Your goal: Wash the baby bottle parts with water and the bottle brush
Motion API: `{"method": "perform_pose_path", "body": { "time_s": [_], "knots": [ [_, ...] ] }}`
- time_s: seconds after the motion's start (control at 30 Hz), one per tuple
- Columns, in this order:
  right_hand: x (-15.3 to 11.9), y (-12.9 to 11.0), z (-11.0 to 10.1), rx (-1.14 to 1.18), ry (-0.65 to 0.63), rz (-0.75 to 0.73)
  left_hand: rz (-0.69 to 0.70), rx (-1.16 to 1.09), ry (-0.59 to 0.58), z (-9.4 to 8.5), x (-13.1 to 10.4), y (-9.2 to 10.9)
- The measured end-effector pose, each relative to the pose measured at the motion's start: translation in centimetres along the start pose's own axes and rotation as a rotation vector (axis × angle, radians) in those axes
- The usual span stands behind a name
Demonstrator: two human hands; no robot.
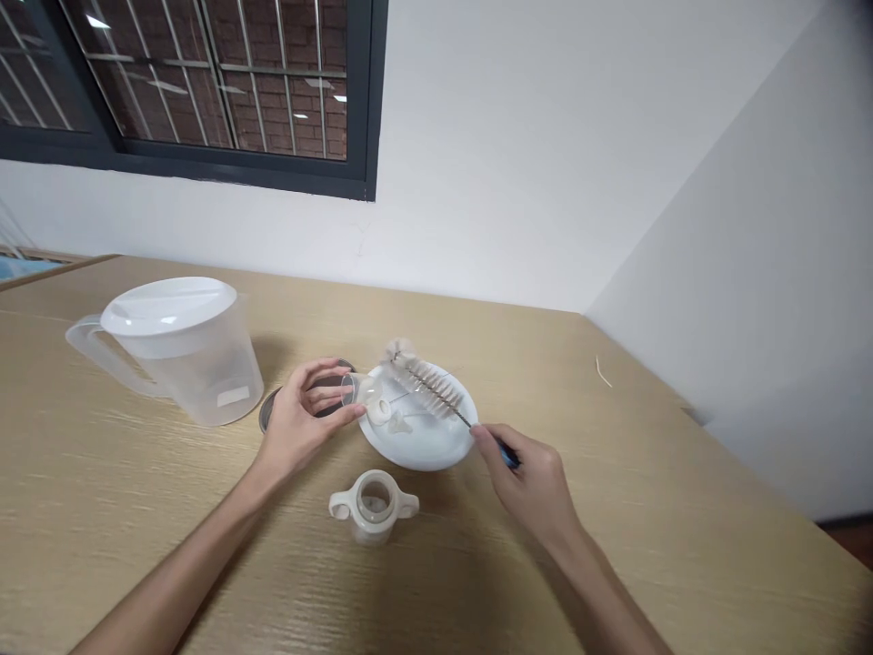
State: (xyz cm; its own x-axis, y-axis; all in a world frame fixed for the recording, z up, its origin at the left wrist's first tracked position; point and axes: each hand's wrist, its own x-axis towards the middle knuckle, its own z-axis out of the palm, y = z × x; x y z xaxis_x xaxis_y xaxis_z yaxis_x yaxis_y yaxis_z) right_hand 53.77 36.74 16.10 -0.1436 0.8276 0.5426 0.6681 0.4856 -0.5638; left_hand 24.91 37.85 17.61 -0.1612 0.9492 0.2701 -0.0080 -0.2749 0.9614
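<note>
My right hand (536, 478) is closed around the dark handle of a bottle brush (429, 387), whose pale bristles slant up and left above a white bowl (416, 455). At the bowl's left rim, my left hand (304, 414) has its fingers and thumb around a clear plastic cap (353, 389). Just beside the thumb, a white ring (379, 411) shows inside the bowl, next to a small translucent piece (400, 423) that looks like a bottle teat. In front of the bowl, a baby bottle (374, 509) with two white side handles stands upright, its mouth uncovered.
A translucent pitcher (208, 373) with a white lid stands at the left. Partly behind my left hand lies a dark round object (267, 414). A thin pale strip (603, 371) rests on the wooden table (655, 509) at the right. The wall and a barred window (225, 82) are behind.
</note>
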Motion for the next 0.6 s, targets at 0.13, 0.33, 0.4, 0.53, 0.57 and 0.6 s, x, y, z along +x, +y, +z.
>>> {"method": "perform_pose_path", "body": {
  "time_s": [0.13,0.33,0.4,0.53,0.57,0.6],
  "knots": [
    [-0.17,-0.28,-0.36,0.088,-0.008,-0.004,-0.01,-0.06,-0.004,0.16,0.08,0.08],
    [-0.04,-0.09,-0.23,0.031,-0.042,-0.007,-0.035,-0.065,-0.052,-0.08,0.11,0.36],
    [0.04,0.23,-0.2,0.012,-0.018,0.019,-0.05,-0.047,-0.072,-0.26,0.09,0.33],
    [0.04,0.31,-0.46,0.08,-0.017,0.051,-0.049,-0.033,-0.09,-0.44,0.14,0.03],
    [0.03,0.19,-0.52,0.099,-0.029,0.05,-0.043,-0.035,-0.092,-0.45,0.15,-0.03],
    [0.03,0.06,-0.56,0.111,-0.048,0.048,-0.04,-0.041,-0.095,-0.46,0.17,-0.06]
  ]
}}
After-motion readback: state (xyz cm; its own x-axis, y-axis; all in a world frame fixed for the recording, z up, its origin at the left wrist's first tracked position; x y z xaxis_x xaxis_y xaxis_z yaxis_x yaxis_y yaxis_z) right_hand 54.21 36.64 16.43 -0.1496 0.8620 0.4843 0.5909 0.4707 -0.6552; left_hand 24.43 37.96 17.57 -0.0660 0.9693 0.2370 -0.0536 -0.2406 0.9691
